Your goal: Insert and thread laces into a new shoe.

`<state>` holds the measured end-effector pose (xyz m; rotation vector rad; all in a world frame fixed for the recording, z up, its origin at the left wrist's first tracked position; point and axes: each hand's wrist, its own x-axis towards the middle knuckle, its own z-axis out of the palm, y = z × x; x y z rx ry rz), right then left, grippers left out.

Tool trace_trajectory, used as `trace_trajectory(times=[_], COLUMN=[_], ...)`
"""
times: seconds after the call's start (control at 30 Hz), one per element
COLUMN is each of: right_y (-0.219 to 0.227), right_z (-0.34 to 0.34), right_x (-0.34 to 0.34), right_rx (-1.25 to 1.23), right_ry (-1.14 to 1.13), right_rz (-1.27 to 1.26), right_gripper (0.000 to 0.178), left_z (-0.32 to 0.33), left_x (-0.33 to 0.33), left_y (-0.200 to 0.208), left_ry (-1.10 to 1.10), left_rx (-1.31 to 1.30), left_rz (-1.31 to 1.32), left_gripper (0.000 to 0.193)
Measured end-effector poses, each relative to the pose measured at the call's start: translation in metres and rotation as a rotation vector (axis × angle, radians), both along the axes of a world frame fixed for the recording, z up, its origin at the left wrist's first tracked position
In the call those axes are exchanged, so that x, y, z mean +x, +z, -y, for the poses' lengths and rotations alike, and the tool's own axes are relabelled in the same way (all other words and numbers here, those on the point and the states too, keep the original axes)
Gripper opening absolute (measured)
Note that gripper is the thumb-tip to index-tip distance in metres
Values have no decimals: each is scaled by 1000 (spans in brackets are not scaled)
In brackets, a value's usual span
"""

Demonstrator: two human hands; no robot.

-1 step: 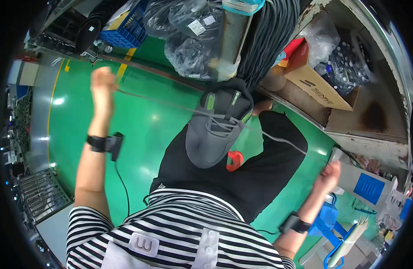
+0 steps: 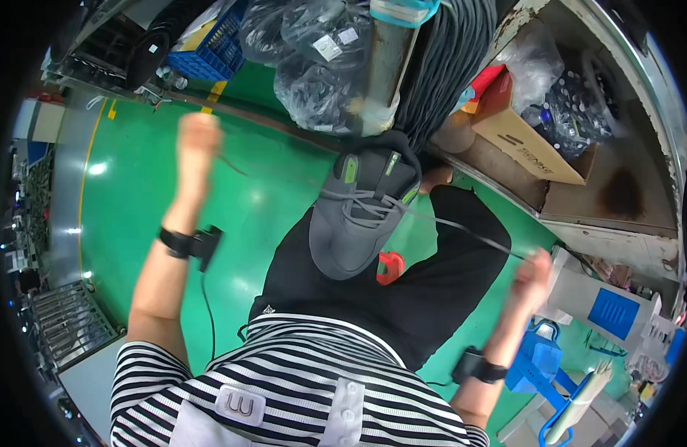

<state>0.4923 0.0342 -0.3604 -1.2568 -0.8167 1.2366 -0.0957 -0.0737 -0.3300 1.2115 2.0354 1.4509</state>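
Observation:
A dark grey sneaker (image 2: pixel 349 235) with lime-green accents lies over my black-trousered lap, its toe toward me. Its grey laces (image 2: pixel 369 208) cross the tongue and run out to both sides. Off to the left, above the green floor, my left hand (image 2: pixel 199 138) is closed on one lace end, blurred by motion. On the right, my right hand (image 2: pixel 532 279) pinches the other lace end, whose strand (image 2: pixel 470 232) stretches over my knee. The left strand sags and is partly smeared.
A red object (image 2: pixel 390 267) shows beside the shoe's toe. Beyond the shoe stand black plastic bags (image 2: pixel 314 93), a bundle of black cords (image 2: pixel 444 71) and a cardboard box (image 2: pixel 533 145) on a worn metal shelf. A blue crate (image 2: pixel 213 48) sits far left, a blue stool-like item (image 2: pixel 537 365) at right.
Both hands have come inward, the left to the right and slightly nearer, the right to the left and a little farther away. The left lace strand has gone slacker. The shoe stays put.

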Motion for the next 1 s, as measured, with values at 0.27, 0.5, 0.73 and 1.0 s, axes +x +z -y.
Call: trace_trajectory(times=[0.27, 0.5, 0.73, 1.0], right_y=[31, 42, 17, 11], right_z=[24, -23, -15, 12], right_x=[-212, -172, -178, -189], right_rx=[305, -176, -31, 482], right_ry=[875, 1369, 1166, 725], right_rz=[1001, 605, 652, 888], right_gripper=[25, 13, 15, 11], left_z=[-12, -2, -1, -2], left_x=[179, 161, 130, 130], left_y=[-22, -43, -34, -28], left_ry=[-353, -460, -469, -437], left_rx=[-246, -238, -308, -343], left_rz=[82, 286, 1059, 946], left_gripper=[58, 53, 17, 21])
